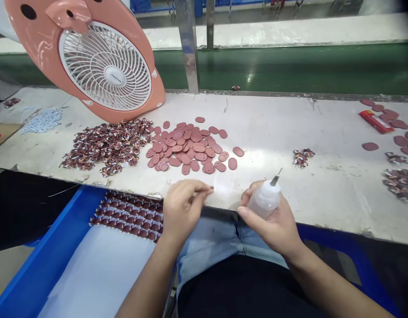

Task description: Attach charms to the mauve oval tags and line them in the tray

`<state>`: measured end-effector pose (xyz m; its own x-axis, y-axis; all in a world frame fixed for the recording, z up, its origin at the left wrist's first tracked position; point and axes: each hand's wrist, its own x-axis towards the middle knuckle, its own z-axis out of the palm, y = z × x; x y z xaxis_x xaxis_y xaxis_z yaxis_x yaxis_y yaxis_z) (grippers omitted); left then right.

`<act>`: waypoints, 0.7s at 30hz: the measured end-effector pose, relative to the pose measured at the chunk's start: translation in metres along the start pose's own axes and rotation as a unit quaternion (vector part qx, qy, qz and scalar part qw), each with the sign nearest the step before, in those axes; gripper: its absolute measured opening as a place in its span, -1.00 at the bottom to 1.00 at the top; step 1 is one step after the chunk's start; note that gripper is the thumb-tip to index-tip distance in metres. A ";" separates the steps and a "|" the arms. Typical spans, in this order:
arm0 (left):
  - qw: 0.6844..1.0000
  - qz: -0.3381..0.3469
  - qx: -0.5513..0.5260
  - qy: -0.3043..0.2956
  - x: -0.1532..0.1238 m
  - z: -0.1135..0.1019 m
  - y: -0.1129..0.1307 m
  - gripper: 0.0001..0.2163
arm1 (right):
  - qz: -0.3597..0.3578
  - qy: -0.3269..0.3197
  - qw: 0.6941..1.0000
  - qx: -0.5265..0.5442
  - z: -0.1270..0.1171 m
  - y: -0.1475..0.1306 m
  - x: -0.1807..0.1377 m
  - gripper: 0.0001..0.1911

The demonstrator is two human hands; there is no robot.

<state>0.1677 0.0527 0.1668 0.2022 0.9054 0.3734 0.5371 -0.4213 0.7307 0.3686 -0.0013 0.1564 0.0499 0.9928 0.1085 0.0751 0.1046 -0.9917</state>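
My right hand (276,223) is closed around a small translucent squeeze bottle (265,199) with a metal needle tip pointing up and to the right. My left hand (182,207) is curled at the table's front edge, fingertips pinched together; whatever they hold is too small to make out. Just beyond my hands lies a heap of reddish-brown oval pieces (190,145) with small holes. To its left is a pile of small brown-and-white parts (107,143). Rows of finished-looking brown parts (131,214) sit in a blue tray (48,256) by my left forearm.
A pink desk fan (101,62) leans on the white worktable (323,132) at the back left. More oval pieces, a red lighter-like object (376,121) and small part piles (401,181) lie at the right. A green conveyor belt (290,66) runs behind the table.
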 end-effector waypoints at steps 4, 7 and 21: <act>0.951 -0.147 -0.268 -0.042 -0.024 0.002 0.030 -0.90 | 0.082 -0.064 0.991 0.088 0.005 -0.009 0.000 -0.69; 0.909 -0.215 -0.356 -0.028 -0.035 0.007 0.038 -0.88 | 0.143 -0.081 0.975 0.150 0.004 -0.012 -0.003 -0.64; 0.834 -0.259 -0.465 0.145 -0.052 0.035 0.040 -0.69 | 0.096 0.040 0.993 0.052 -0.018 -0.005 0.027 -0.53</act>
<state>0.2075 -0.0092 0.1566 -0.1390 0.9845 -0.1070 -0.4042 0.0422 0.9137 0.3870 0.0244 0.1654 0.1331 0.9878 -0.0814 -0.0460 -0.0759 -0.9961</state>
